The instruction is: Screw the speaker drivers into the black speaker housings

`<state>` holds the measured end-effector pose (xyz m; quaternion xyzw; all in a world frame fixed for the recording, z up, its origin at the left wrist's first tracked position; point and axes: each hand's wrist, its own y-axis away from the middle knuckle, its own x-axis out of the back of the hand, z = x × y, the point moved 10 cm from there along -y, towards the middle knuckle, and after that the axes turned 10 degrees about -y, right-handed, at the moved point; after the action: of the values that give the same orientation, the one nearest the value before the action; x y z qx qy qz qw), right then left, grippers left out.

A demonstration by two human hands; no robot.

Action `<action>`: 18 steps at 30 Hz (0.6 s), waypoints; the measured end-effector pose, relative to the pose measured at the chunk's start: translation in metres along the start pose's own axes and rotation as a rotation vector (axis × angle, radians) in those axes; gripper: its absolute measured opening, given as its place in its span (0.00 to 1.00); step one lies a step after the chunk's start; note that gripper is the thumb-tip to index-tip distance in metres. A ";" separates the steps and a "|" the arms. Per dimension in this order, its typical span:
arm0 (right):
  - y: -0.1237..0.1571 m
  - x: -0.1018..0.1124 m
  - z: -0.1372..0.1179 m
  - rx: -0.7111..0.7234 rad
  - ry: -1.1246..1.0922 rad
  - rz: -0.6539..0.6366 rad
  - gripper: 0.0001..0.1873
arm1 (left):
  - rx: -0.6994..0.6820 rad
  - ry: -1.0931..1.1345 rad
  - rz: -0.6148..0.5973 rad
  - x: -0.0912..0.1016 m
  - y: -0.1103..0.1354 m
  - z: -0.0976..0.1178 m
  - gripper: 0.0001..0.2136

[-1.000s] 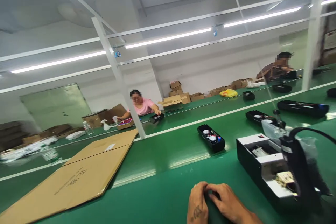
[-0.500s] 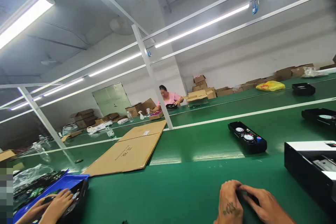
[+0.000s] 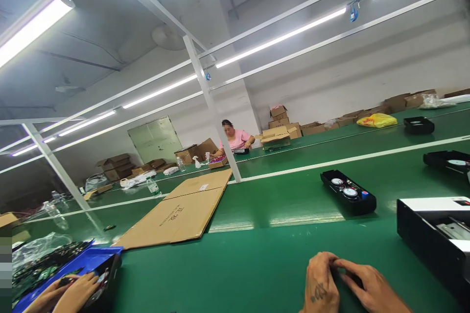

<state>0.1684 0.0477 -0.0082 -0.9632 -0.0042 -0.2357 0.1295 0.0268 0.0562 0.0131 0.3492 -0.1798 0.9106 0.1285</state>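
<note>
My left hand (image 3: 321, 281), tattooed on its back, rests low on the green work surface (image 3: 220, 274) with its fingers curled. Against it lies my right hand (image 3: 370, 286), thumb and fingers bent in so that the fingertips of both hands meet. Anything between them is hidden. To their right stands a black box with white panels (image 3: 422, 234) and metal parts inside. Beyond my hands, on the green belt, is an open black housing (image 3: 348, 192) with two round white-faced parts and wiring.
At lower left, a co-worker's hands (image 3: 75, 291) work in a black housing (image 3: 110, 274) beside a blue tray (image 3: 91, 256) of dark parts. A flat cardboard sheet (image 3: 183, 210) lies near a white post (image 3: 213, 107). A person in pink (image 3: 240, 138) sits farther back.
My hands have stayed together in place. The open black housing on the belt has shifted slightly right. The far person's dark object now lies lower, and the co-worker's hands at left have moved slightly.
</note>
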 end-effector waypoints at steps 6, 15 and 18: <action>0.002 0.000 -0.013 -0.016 -0.013 -0.030 0.23 | -0.013 -0.022 0.006 -0.003 -0.004 -0.002 0.21; 0.004 0.005 -0.028 -0.023 -0.014 -0.014 0.22 | -0.049 -0.027 0.040 0.005 -0.008 0.004 0.22; 0.004 0.007 -0.041 0.012 -0.029 0.012 0.23 | -0.092 -0.012 0.069 0.010 -0.013 0.007 0.22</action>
<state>0.1564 0.0332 0.0286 -0.9656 -0.0016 -0.2210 0.1368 0.0282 0.0663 0.0279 0.3422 -0.2339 0.9031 0.1120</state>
